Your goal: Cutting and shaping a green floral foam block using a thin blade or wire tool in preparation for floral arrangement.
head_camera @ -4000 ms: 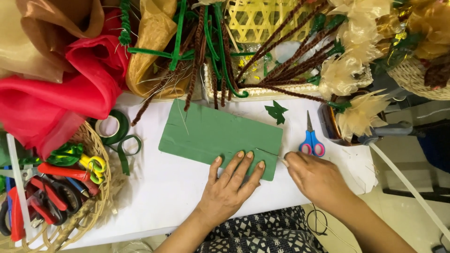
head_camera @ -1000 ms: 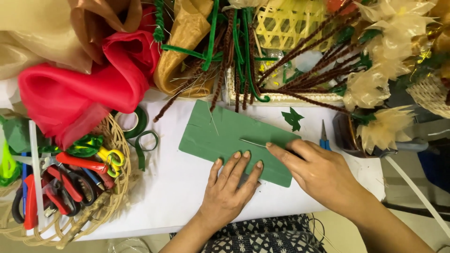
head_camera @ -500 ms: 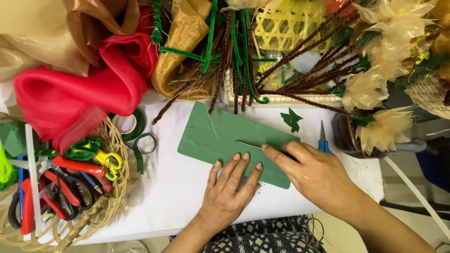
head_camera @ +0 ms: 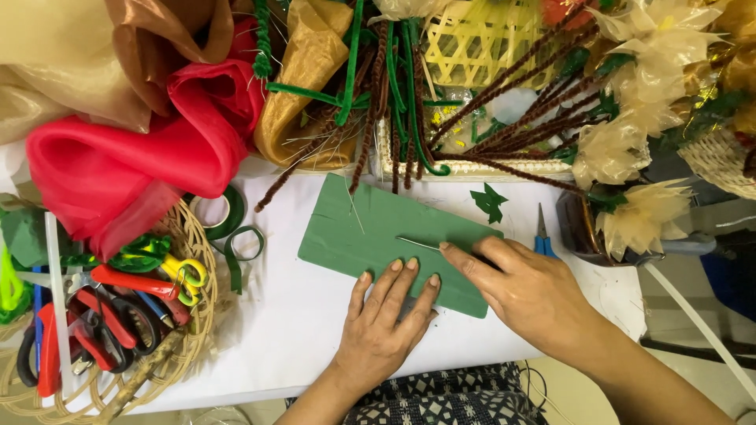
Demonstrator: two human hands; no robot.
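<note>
A white bench [head_camera: 291, 315] fills the frame's centre, crowded along its upper edge with red fabric [head_camera: 134, 165] and pipe cleaners [head_camera: 394, 94]. The green foam sheet [head_camera: 370, 232] lies mid-frame. The left hand [head_camera: 382, 330] presses flat, grip open; the right hand [head_camera: 528, 291] pinches a thin wire [head_camera: 417, 243] against the sheet. A wicker basket [head_camera: 197, 315] of scissors sits at lower left.

A matt green foam-like sheet [head_camera: 370, 232] lies by glossy red cloth [head_camera: 134, 169] and a woven wicker basket [head_camera: 201, 315].
</note>
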